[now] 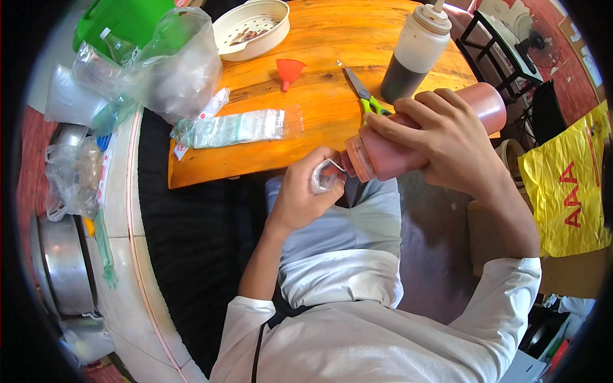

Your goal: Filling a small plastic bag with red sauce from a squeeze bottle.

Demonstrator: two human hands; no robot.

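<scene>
My left hand [300, 196] is closed around a small clear plastic bag [322, 181], its mouth facing up between thumb and fingers. From above, my right hand [445, 129] grips a squeeze bottle [390, 155] of reddish-pink sauce. The bottle is tilted, and its capped end points down-left at the bag's mouth. Whether sauce is flowing cannot be told. Beyond my hands, a flat stack of clear plastic bags [239, 129] lies on the wooden table [325, 28]. Green-handled scissors [360, 86], a red funnel [289, 72] and an upright squeeze bottle of dark liquid [407, 72] are also there.
A cream perforated basket [282, 33] stands at the table's far left. Beside it are a full clear plastic bag [179, 72] and a green tub [122, 16]. Metal pots [67, 263] line the left, past a tiled ledge [119, 206]. A yellow plastic sack [565, 191] hangs at right.
</scene>
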